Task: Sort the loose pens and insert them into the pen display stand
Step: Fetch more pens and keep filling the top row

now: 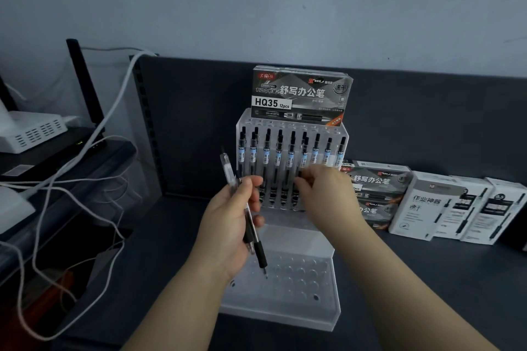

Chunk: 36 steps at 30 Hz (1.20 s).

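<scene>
Head: pens (259, 249) in left hand (228, 225), prob. off stand (328, 319)

My dark desk (427, 279) carries a clear pen stand (288, 305) mid-desk; pen boxes (427, 205) line its back edge, right.

A single wide-angle view, worn on the person's head, looks forward and down from close behind both hands. The forearms enter from the bottom edge. The left hand (231, 216), gripping clear-barrelled pens with black grips (260, 253), and the right hand (322, 194) sit mid-frame. Just beyond the hands stands the clear acrylic tiered pen display stand (299, 302), facing the camera. Farther beyond, the pale grey wall (256, 3) fills the top.
</scene>
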Motion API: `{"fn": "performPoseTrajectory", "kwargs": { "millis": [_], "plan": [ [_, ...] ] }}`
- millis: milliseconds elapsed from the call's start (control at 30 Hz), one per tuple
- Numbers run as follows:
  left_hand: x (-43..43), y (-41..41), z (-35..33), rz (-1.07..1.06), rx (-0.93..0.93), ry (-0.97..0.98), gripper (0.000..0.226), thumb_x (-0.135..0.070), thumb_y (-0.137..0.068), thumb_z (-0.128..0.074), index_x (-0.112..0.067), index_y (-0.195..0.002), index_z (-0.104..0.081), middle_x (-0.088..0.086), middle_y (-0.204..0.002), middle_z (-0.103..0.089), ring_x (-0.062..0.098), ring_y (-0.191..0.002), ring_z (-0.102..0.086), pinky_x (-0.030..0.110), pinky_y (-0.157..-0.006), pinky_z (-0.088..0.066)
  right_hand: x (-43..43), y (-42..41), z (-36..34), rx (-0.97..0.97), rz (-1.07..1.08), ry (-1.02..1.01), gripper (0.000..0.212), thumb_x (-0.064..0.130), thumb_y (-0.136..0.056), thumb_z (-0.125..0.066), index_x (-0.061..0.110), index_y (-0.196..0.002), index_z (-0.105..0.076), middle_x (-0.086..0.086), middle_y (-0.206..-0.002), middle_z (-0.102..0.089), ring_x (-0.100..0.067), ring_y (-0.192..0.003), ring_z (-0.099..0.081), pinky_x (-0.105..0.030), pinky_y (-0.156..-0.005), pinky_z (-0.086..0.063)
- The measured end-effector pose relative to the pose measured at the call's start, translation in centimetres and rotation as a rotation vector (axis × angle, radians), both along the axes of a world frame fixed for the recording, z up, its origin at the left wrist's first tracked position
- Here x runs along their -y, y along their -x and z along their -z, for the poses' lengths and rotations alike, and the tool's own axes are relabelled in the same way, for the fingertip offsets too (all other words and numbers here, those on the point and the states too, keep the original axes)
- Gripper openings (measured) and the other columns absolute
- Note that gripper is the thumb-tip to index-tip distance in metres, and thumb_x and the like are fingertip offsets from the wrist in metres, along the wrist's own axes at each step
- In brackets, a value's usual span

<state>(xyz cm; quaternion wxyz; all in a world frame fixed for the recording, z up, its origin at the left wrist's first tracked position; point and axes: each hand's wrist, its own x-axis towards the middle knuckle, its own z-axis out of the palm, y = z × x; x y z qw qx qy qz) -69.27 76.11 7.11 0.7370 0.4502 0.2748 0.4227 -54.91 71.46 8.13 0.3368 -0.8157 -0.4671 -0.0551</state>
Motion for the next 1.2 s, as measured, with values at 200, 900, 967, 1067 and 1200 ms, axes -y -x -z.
{"fn": "performPoseTrajectory", "kwargs": {
  "millis": [200, 900, 967, 1067, 1200],
  "plan": [
    [0.2, -0.2, -0.5, 0.039, 0.035, 0.014, 0.023, -0.02, -0.096, -0.047, -0.012, -0.09, -0.068, -0.002, -0.067, -0.055, 0.01, -0.063, -0.052, 0.024, -0.056, -0.048, 1.2, 0.4, 0.4, -0.086, 0.036, -0.109, 0.009, 0.025, -0.09, -0.061, 0.016, -0.09, -0.058, 0.002, -0.081, -0.062, -0.014, -0.073, -0.056, -0.019, -0.054, -0.036],
    [0.8, -1.1, -0.6, 0.041, -0.012, -0.12, 0.024, -0.028, -0.096, -0.045, -0.02, -0.102, -0.067, 0.003, -0.085, -0.065, 0.015, -0.078, -0.063, 0.028, -0.066, -0.052, 4.3, 1.1, -1.2, -0.634, -0.432, -0.089, 0.007, 0.01, -0.085, -0.066, 0.016, -0.081, -0.069, 0.003, -0.066, -0.068, -0.004, -0.057, -0.058, -0.02, -0.057, -0.049],
    [0.6, -0.9, -0.5, 0.02, -0.08, -0.156, 0.023, -0.028, -0.097, -0.044, -0.019, -0.101, -0.065, -0.001, -0.068, -0.053, 0.009, -0.058, -0.049, 0.021, -0.051, -0.044, 4.2, 0.2, -1.7, -0.599, -0.289, -0.23, 0.012, 0.012, -0.086, -0.065, 0.022, -0.079, -0.066, 0.007, -0.062, -0.066, -0.001, -0.052, -0.055, -0.017, -0.054, -0.048],
    [0.8, -0.8, -0.3, 0.024, -0.118, -0.197, 0.022, -0.031, -0.096, -0.044, -0.015, -0.096, -0.059, -0.005, -0.058, -0.041, 0.006, -0.048, -0.033, 0.017, -0.042, -0.031, 3.9, -1.1, -2.2, -0.549, -0.129, -0.418, 0.006, 0.014, -0.089, -0.063, 0.02, -0.089, -0.066, 0.006, -0.072, -0.067, -0.001, -0.058, -0.058, -0.015, -0.057, -0.05],
    [1.1, -0.9, -0.4, 0.023, -0.122, -0.188, 0.032, -0.044, -0.095, -0.037, -0.016, -0.09, -0.051, -0.006, -0.056, -0.041, 0.006, -0.046, -0.032, 0.019, -0.042, -0.028, 2.9, -2.0, -1.6, -0.449, -0.063, -0.404, 0.01, 0.017, -0.091, -0.06, 0.017, -0.099, -0.066, 0.004, -0.083, -0.069, -0.008, -0.07, -0.061, -0.014, -0.061, -0.049]
  ]
}}
